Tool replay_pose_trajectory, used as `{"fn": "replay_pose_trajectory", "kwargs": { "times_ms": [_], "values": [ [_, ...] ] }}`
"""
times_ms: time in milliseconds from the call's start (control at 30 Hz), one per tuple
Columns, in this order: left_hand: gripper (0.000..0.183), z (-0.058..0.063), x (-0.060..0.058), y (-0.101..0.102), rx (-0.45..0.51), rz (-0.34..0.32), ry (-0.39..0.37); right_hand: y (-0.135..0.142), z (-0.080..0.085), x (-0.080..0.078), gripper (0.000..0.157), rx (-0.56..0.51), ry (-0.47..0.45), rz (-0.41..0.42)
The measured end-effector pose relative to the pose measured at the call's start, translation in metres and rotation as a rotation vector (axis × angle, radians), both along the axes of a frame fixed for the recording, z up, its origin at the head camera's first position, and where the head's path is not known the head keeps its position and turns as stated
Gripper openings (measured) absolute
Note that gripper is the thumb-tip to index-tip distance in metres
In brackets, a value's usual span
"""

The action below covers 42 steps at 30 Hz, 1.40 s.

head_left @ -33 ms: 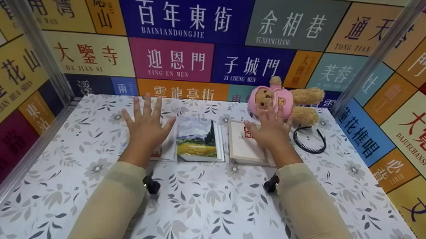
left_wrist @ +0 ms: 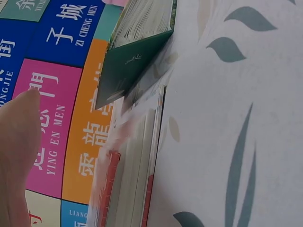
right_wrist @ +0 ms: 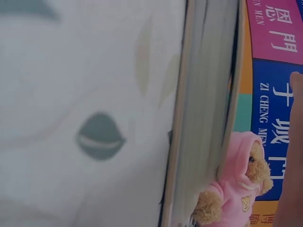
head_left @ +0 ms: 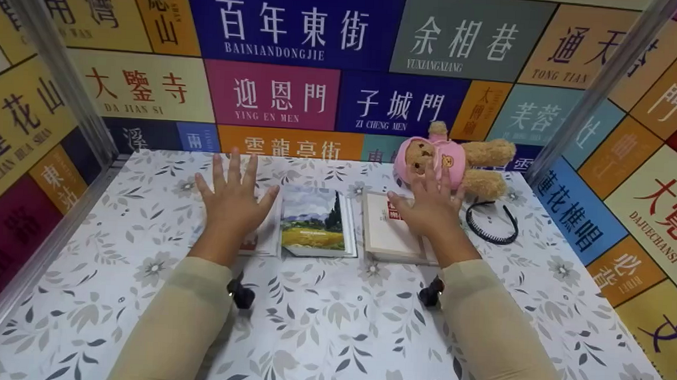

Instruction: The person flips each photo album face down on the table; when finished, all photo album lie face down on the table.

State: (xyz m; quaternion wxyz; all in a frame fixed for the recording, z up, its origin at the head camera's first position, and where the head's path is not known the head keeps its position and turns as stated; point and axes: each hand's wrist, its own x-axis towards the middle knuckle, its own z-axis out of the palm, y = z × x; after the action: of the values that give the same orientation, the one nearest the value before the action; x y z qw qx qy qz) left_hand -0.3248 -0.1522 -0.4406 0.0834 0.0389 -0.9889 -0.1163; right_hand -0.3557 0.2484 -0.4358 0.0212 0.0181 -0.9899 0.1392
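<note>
My left hand (head_left: 236, 205) is held palm down with its fingers spread, over a book (head_left: 264, 244) that it mostly covers. In the left wrist view, the thumb (left_wrist: 19, 142) stands apart from that book's red-edged cover. My right hand (head_left: 431, 214), fingers also spread, overlaps a thick cream book (head_left: 391, 232) with a red label. Between the hands lies a book with a painted landscape cover (head_left: 311, 220); its dark green side (left_wrist: 130, 71) shows in the left wrist view. Neither hand grips anything.
A teddy bear (head_left: 454, 161) in a pink hooded top lies at the back right. Beside the right hand is a black headband (head_left: 493, 239). The table (head_left: 321, 326) has a white leaf-patterned cover, with colourful sign-printed walls (head_left: 288, 28) behind and at the sides.
</note>
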Motion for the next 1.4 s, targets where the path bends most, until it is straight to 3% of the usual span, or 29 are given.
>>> {"fn": "replay_pose_trajectory", "kwargs": {
  "times_ms": [300,667,1067,1400],
  "values": [
    [0.088,0.0,0.0,0.003,-0.012,0.002,-0.01,0.003,0.006,0.004,0.095,0.001,0.011,-0.002],
    [0.088,0.003,0.005,0.016,0.061,-0.023,-0.001,0.013,0.012,0.013,0.092,-0.017,-0.031,0.032],
    [0.088,0.012,0.012,0.051,0.159,-0.113,-0.04,0.026,0.013,0.024,0.078,-0.183,-0.02,0.086],
    [0.085,0.012,0.014,0.094,0.326,-0.219,-0.055,0.053,0.02,0.034,0.089,-0.331,-0.077,0.007]
  ]
}}
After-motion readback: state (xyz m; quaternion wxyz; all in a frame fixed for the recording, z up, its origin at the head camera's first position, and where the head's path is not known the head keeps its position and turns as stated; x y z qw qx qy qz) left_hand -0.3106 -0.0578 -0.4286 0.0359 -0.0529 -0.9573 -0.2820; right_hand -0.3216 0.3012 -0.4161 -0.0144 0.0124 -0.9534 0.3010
